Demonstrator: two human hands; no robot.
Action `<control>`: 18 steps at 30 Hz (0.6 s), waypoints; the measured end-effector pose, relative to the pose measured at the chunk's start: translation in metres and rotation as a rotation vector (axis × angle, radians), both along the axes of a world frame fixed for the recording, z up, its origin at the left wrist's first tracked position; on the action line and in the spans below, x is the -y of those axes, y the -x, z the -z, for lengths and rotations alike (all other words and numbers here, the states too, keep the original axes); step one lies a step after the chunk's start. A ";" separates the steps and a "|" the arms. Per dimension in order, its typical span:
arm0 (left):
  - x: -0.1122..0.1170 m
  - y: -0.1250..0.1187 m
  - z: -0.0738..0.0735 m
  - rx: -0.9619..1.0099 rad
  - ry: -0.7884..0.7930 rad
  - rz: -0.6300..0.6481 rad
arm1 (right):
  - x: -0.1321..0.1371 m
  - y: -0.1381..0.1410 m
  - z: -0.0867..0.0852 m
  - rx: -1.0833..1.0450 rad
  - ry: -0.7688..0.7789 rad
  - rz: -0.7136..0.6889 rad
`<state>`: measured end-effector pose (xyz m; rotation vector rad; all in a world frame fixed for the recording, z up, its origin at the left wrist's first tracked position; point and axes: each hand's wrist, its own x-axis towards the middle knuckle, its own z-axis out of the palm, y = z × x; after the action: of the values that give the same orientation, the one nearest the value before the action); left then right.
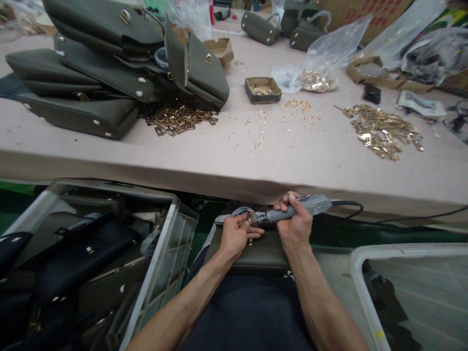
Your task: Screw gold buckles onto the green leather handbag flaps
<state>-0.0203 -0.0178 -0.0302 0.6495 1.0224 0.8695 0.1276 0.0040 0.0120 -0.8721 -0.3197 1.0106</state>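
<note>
An olive-green handbag (263, 256) lies across my lap. My right hand (296, 222) is wrapped round a grey electric screwdriver (283, 213), whose cable runs off to the right. Its tip points left at a small gold metal fitting (250, 216) on the bag. My left hand (237, 234) is at that fitting, thumb and fingers closed about it; whether a screw is between them is too small to tell. Just below the fingers a second small gold piece (250, 242) shows on the bag.
Olive handbags (109, 73) are piled on the table (164, 163), beside gold fittings (179, 119). A small box (263, 90) of screws, scattered screws and more gold fittings (387, 131) lie rightward. Crates stand left (170, 219) and right (413, 249) of my lap.
</note>
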 end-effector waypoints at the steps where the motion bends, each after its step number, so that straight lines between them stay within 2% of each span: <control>1: 0.000 0.000 0.000 -0.002 0.001 0.001 | 0.000 0.001 0.000 0.007 -0.001 -0.001; 11: 0.000 0.000 0.001 0.000 0.014 -0.019 | 0.006 0.019 -0.013 0.176 -0.063 0.049; 18: -0.001 0.001 -0.002 -0.002 0.037 -0.019 | 0.012 0.035 -0.022 0.297 -0.125 0.011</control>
<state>-0.0210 -0.0169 -0.0283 0.6108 1.0459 0.8651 0.0921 -0.0083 0.0339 -0.9093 -0.6218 0.8407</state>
